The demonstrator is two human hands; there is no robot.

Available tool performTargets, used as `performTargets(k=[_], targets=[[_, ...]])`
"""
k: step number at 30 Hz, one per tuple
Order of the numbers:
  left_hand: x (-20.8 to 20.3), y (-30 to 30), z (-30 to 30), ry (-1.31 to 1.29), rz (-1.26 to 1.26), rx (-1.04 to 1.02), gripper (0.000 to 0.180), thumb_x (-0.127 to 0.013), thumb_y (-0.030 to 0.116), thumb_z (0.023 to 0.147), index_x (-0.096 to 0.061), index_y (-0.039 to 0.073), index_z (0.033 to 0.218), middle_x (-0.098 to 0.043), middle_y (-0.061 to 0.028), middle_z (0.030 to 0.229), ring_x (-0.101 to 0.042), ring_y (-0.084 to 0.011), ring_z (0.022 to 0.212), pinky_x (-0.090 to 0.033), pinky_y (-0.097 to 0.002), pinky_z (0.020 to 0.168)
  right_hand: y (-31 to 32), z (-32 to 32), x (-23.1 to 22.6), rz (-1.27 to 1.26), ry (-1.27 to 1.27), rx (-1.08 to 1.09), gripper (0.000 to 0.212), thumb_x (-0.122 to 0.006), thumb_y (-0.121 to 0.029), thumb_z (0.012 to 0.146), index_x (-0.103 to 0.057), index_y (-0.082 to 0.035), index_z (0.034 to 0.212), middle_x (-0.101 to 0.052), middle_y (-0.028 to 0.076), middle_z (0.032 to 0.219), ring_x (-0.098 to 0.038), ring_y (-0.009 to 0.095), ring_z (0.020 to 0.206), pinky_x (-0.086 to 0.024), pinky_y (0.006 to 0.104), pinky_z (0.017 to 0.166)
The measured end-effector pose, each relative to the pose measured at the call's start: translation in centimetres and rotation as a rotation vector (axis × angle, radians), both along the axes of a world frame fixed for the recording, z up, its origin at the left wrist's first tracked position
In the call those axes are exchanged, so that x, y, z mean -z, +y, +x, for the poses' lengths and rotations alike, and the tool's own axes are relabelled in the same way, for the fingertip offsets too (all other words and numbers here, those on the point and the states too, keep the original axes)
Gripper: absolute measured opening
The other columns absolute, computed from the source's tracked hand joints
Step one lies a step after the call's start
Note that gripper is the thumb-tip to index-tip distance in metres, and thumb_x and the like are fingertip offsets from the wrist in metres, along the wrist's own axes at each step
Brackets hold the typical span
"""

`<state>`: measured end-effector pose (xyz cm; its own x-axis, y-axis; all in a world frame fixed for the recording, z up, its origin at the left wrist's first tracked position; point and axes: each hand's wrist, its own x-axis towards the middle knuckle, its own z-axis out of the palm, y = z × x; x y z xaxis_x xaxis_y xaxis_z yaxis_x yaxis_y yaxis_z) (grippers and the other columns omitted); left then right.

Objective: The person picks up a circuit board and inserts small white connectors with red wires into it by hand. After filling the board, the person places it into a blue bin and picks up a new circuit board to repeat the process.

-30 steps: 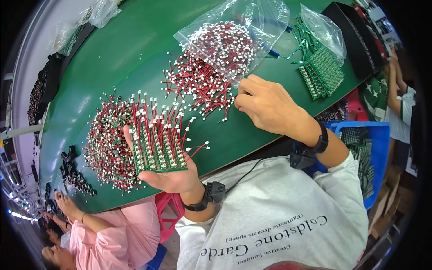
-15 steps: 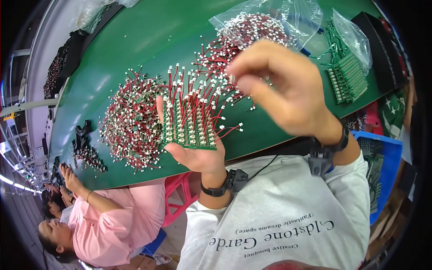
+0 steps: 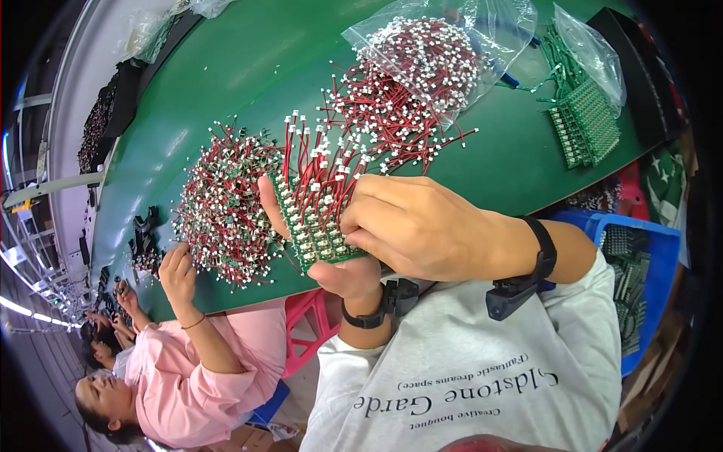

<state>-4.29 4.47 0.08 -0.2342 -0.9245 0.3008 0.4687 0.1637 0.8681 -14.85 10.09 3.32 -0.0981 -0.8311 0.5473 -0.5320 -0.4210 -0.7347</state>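
Observation:
My left hand (image 3: 350, 276) is closed round the lower edge and left side of a green circuit board panel (image 3: 315, 230). Rows of small white connectors cover the panel, and many red wires with white plugs stand up from its far part. My right hand (image 3: 414, 227) is pinched at the panel's right side, against the connectors. What its fingertips hold is hidden by the hand. Beyond the panel lies a heap of red wires with white plugs (image 3: 392, 113), partly under a clear plastic bag (image 3: 501, 38).
Left of the panel is a big pile of wired small boards (image 3: 222, 207). Several green panels (image 3: 584, 124) lie at the right, beside a black box (image 3: 636, 83). A blue bin (image 3: 663, 279) with dark panels stands at my right. A person in pink (image 3: 199, 377) sits at my left.
My right hand has come down from above the wire heap to the panel, fingers closing. The panel has tilted slightly in my left hand. The person in pink has raised a hand to the pile.

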Motion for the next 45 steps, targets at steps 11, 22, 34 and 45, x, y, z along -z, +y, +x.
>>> performTargets(k=[11, 22, 34, 45], targets=[[-0.3, 0.2, -0.1, 0.016, 0.009, 0.006, 0.115, -0.057, 0.077, 0.079, -0.011, 0.002, 0.153, -0.05, -0.0183, 0.134, -0.055, -0.0281, 0.117, -0.045, -0.0414, 0.101, 0.5, -0.2, -0.4, 0.153, -0.083, -0.073, 0.011, -0.066, 0.001, 0.082, -0.059, 0.001, 0.091, -0.058, 0.013, 0.087, -0.062, 0.031, 0.073, -0.052, 0.0383, 0.061], [0.3, 0.2, -0.4, 0.049, -0.005, 0.013, 0.114, -0.056, 0.077, 0.079, -0.014, 0.001, 0.153, -0.049, -0.0191, 0.135, -0.053, -0.0277, 0.119, -0.043, -0.0415, 0.102, 0.6, 0.3, -0.5, 0.073, 0.007, -0.033, 0.012, -0.064, 0.002, 0.081, -0.058, 0.002, 0.091, -0.057, 0.014, 0.084, -0.061, 0.031, 0.072, -0.052, 0.0387, 0.061], [-0.1, 0.4, -0.2, -0.017, 0.047, 0.061, 0.117, -0.052, 0.08, 0.078, -0.012, -0.001, 0.153, -0.051, -0.018, 0.132, -0.056, -0.0254, 0.113, -0.044, -0.0405, 0.099, 0.6, -0.2, -0.9, 0.132, 0.051, -0.083, 0.013, -0.063, 0.0, 0.079, -0.057, 0.004, 0.09, -0.056, 0.015, 0.082, -0.06, 0.032, 0.072, -0.051, 0.0407, 0.06], [0.1, 0.5, 0.1, -0.076, 0.025, 0.083, 0.124, -0.052, 0.085, 0.074, -0.011, -0.001, 0.153, -0.051, -0.017, 0.132, -0.056, -0.0245, 0.112, -0.044, -0.0399, 0.099, 1.3, 0.2, -2.2, 0.077, 0.374, 0.066, 0.017, -0.063, -0.011, 0.076, -0.057, 0.001, 0.087, -0.059, 0.015, 0.084, -0.064, 0.028, 0.076, -0.056, 0.0351, 0.064]])
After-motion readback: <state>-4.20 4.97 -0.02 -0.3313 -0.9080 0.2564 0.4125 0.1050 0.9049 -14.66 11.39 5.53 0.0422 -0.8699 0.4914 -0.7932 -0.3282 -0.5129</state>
